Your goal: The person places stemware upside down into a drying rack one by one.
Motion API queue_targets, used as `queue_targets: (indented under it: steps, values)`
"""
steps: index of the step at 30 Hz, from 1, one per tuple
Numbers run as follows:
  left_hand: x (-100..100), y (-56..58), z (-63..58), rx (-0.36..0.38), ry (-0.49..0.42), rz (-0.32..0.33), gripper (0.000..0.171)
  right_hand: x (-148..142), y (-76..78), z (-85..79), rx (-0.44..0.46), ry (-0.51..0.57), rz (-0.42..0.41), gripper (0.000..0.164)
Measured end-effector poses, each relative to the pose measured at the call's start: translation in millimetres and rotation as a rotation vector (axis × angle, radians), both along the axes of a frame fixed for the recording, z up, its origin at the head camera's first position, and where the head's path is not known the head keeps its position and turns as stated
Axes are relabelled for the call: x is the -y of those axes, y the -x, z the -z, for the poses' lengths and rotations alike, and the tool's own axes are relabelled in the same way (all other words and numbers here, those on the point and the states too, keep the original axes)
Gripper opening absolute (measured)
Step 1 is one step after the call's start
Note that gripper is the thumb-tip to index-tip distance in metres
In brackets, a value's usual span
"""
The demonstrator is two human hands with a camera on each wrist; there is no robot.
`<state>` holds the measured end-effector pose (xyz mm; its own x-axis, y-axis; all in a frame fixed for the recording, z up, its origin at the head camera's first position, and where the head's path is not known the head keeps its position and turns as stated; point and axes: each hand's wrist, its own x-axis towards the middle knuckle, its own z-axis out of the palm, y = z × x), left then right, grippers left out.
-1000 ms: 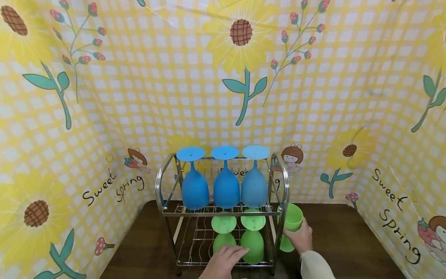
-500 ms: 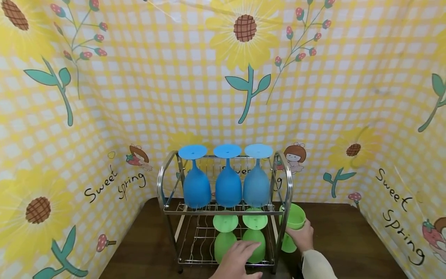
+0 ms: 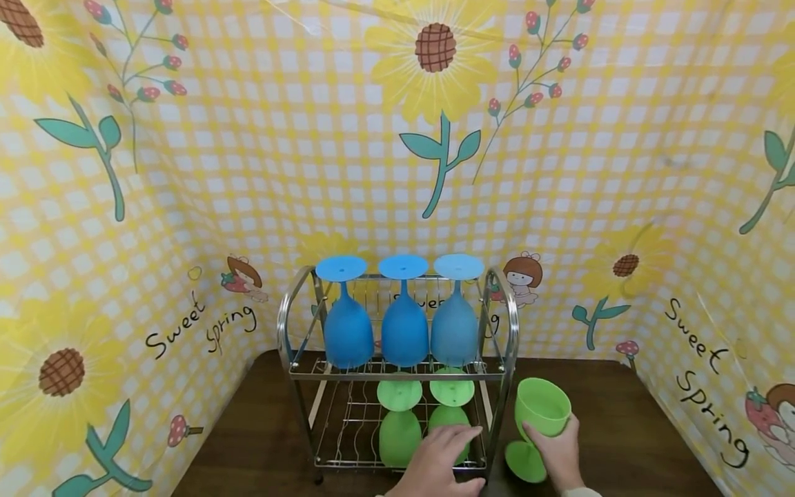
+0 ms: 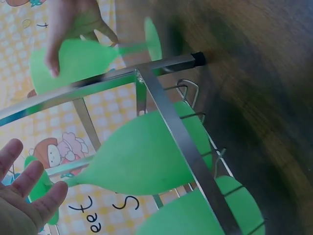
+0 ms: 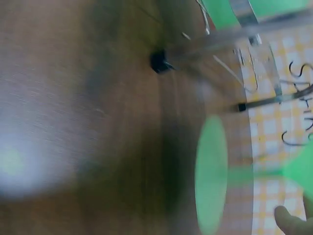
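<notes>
Right of the rack, my right hand point(image 3: 560, 452) grips a green plastic goblet point(image 3: 543, 408) by its bowl. The goblet is upright and slightly tilted, foot downward; the right wrist view shows its foot point(image 5: 211, 176) blurred over the tabletop. My left hand point(image 3: 437, 464) is before the lower shelf with fingers spread, overlapping the right-hand green goblet point(image 3: 448, 416) there. In the left wrist view its fingers point(image 4: 48, 198) are near that goblet's stem and foot. Another upside-down green goblet point(image 3: 400, 440) is beside it on the left. Both hands are partly cut off by the frame.
A two-tier metal dish rack point(image 3: 397, 377) stands on the dark wooden table point(image 3: 621, 421). Three upside-down blue goblets, left point(image 3: 348, 336), middle point(image 3: 405, 336) and right point(image 3: 455, 336), line its upper shelf. A yellow checked cloth point(image 3: 310, 172) hangs behind and at both sides.
My right hand has carried the green goblet rightward and nearer, away from the rack's right post. My left hand has slid right along the lower shelf's front, its fingers spreading.
</notes>
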<state>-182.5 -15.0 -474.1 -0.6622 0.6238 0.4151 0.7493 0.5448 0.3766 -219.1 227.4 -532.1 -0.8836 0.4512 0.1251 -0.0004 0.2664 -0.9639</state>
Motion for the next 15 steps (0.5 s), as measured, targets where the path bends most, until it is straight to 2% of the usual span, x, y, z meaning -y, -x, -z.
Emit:
queue_targets:
  steps: [4,6,11,13,15]
  values:
    - [-5.8,0.9,-2.8,0.030,-0.003,0.019,0.056,1.5,-22.3,4.3,-0.059,-0.033,0.035,0.091]
    - [-7.9,2.0,-4.1,0.052,-0.008,0.034,0.057,4.2,-30.7,6.1,-0.139,-0.073,0.035,0.089]
    - [-10.5,6.0,-7.2,0.126,-0.036,0.057,0.059,9.3,-42.4,9.6,-0.345,-0.288,0.011,0.089]
    - [-11.3,7.2,-8.3,0.149,-0.045,0.064,0.059,9.7,-46.7,10.4,-0.371,-0.372,0.026,0.093]
    - [-12.0,8.0,-9.1,0.154,-0.048,0.070,0.059,9.7,-50.6,10.3,-0.398,-0.412,0.037,0.095]
